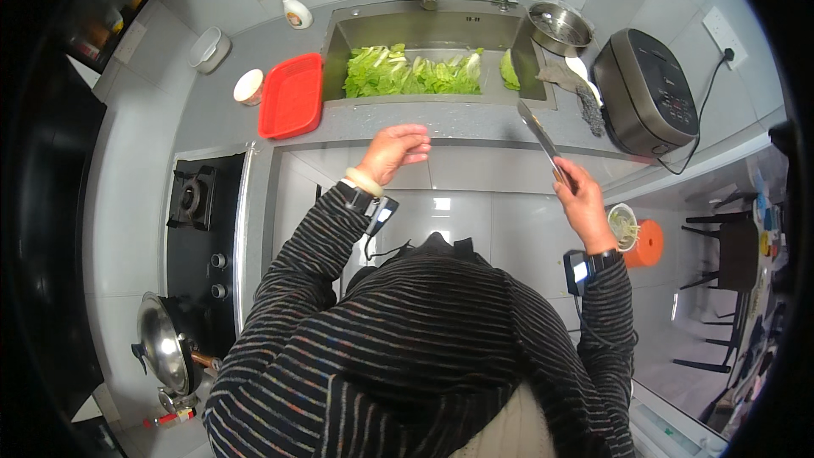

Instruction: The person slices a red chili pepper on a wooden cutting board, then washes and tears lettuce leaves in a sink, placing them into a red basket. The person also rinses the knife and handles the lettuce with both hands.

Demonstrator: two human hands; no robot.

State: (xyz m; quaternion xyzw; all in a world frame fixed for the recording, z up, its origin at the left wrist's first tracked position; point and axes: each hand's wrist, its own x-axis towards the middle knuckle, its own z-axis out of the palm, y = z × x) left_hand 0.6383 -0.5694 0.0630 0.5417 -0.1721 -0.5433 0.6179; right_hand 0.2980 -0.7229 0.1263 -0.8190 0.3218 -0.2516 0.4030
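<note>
In my right hand (582, 203) is a knife (538, 130), gripped by its handle, its blade pointing up and left towards the sink's front edge. My left hand (397, 152) holds nothing; it hovers by the counter's front edge with its fingers loosely extended. Green leafy vegetables (413, 73) lie in the steel sink (439, 100), with one separate leaf piece (509, 70) at the right. A red plastic basket (291, 97) stands on the counter just left of the sink.
A rice cooker (645, 92), a steel pot (559, 28) and a grey cloth (563, 75) stand or lie right of the sink. The gas stove (210, 254) is at left, with a lidded wok (166, 343). An orange stool (645, 243) and a scrap-filled bin (623, 228) are at right.
</note>
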